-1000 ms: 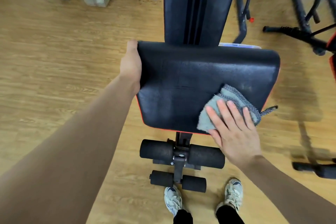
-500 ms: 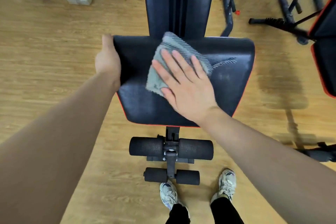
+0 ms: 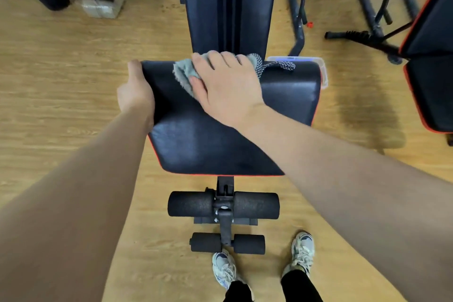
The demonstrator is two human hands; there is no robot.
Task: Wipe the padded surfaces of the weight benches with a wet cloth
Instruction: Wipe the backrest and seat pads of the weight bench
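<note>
Bright, even light; wide-angle bend at edges.
Sheen on the seat pad (image 3: pixel 196 147) below the right hand (image 3: pixel 228 88); soft shadow on the floor (image 3: pixel 367 115) to its right; far corners blurred.

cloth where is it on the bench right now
Head view: the grey cloth lies on the far edge of the seat pad, slightly left of centre, under the right hand and just in front of the backrest pad.
</note>
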